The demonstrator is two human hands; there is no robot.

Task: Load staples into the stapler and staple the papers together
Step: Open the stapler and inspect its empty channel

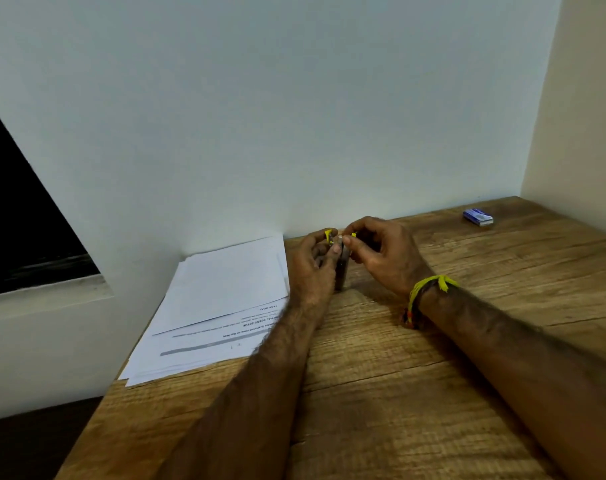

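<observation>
the wooden table (381, 393) fills the lower part of the view and runs back to a pale wall (260, 116); everything below is placed from the stapler (341, 268), which stands near the table's far edge, close to that wall. the papers (218, 296), a loose white stack with printed lines on the lower sheets, lie just to the left of the stapler, reaching from the wall corner out over the table's left edge, their right edge partly under the left forearm. the left hand (313, 265) sits on the stapler's left side, its fingers curled round the grey metal body, thumb tip pressed against it. the right hand (381, 252) is on the stapler's right side, fingers bent and pinching at its upper end, where small yellow parts show between the two hands. what exactly the fingertips hold there is too small to tell. a yellow thread band (429, 289) circles the right wrist, just right of and nearer than the stapler. a small blue staple box (478, 216) lies well to the right of the stapler, farther back, apart from both hands.
</observation>
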